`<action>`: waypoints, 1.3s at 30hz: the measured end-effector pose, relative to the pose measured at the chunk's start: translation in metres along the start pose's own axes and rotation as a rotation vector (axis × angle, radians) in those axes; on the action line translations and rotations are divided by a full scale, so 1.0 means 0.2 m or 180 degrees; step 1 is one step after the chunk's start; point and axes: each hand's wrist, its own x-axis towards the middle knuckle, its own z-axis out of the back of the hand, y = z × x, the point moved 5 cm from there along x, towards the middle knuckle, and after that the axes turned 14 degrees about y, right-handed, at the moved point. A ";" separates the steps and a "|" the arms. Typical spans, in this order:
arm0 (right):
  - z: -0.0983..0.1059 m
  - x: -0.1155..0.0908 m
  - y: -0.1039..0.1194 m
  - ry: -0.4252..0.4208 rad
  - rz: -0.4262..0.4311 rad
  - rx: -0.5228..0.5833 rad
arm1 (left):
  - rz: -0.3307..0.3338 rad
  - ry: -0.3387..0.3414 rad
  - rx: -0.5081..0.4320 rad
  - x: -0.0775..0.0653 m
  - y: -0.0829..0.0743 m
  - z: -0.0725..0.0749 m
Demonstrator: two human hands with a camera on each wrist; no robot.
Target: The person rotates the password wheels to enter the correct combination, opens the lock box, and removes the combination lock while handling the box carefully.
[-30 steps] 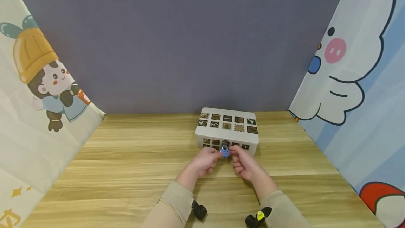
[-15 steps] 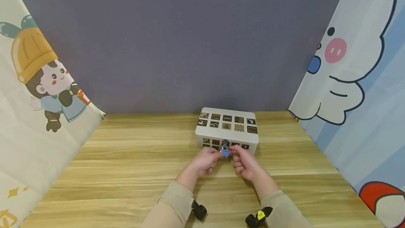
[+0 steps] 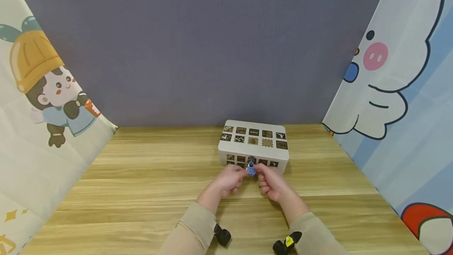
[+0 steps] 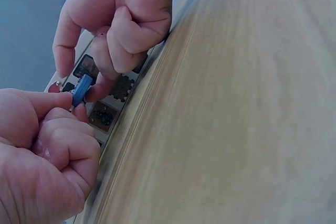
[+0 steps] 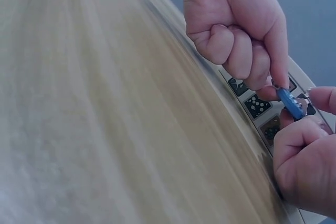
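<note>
A small blue padlock point(image 3: 251, 169) hangs at the metal clasp point(image 3: 251, 158) on the front of a white tin box point(image 3: 257, 152). My left hand point(image 3: 230, 178) pinches the padlock's left edge between thumb and forefinger, its other fingers curled in. From the other side comes my right hand point(image 3: 271, 182), its bent forefinger against the padlock. In the left wrist view, the right thumb stands a little apart from the padlock point(image 4: 81, 89). Pale marks show on the padlock point(image 5: 290, 103) in the right wrist view. Whether the shackle is locked, I cannot tell.
The tin box carries dark and brown stamp-like pictures on lid and front. It stands near the back of a wood-grain table point(image 3: 159, 176), before a grey wall point(image 3: 212, 50). Printed cartoon panels flank both sides. Black wrist cameras sit at both cuffs.
The right hand has shifted very slightly left and its thumb and forefinger have moved a little at the padlock. The left hand and the box stay put.
</note>
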 end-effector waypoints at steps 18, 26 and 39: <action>-0.02 0.03 -0.02 -0.0143 0.0105 -0.0318 | 0.0002 -0.0018 0.0003 0.02 0.02 0.00; -0.03 0.02 -0.01 -0.0173 0.0107 -0.0375 | -0.0035 -0.0017 -0.0033 0.01 0.01 -0.01; -0.04 0.02 -0.01 -0.0239 0.0153 -0.0572 | -0.0039 -0.0016 -0.0011 0.01 0.01 -0.01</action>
